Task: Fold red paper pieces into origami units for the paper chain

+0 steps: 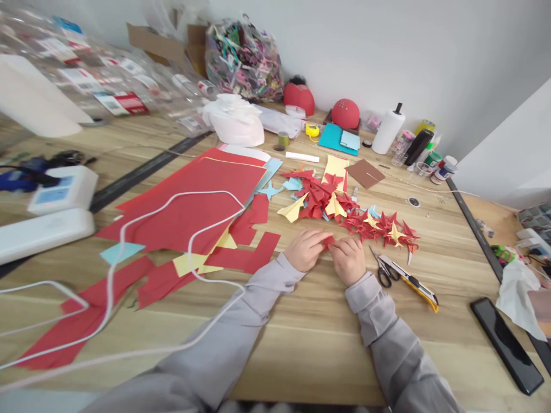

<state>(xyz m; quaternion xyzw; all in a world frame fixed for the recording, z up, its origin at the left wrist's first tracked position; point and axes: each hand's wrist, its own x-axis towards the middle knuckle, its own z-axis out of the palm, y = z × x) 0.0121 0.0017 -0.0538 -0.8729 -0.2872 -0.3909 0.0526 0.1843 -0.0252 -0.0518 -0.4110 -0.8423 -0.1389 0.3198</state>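
Note:
Between my two hands is a small piece of red paper [328,241], mostly covered by my fingers. My left hand [306,249] is closed on its left side, and my right hand [348,259] pinches it from the right. Just beyond them lies a pile of folded red paper shapes [316,195], with yellow and blue ones mixed in. Red paper stars [365,223] spread to the right, a yellow star [395,233] among them. Close to my right hand are black scissors [384,272] and a yellow utility knife [415,284].
Large red sheets [193,195] are stacked at left, with red strips [103,310] nearer and a white cable [189,246] looping over them. A black phone [505,344] lies at right. Bottles, a white roll [388,132] and a teal pad [336,139] stand or lie at the back.

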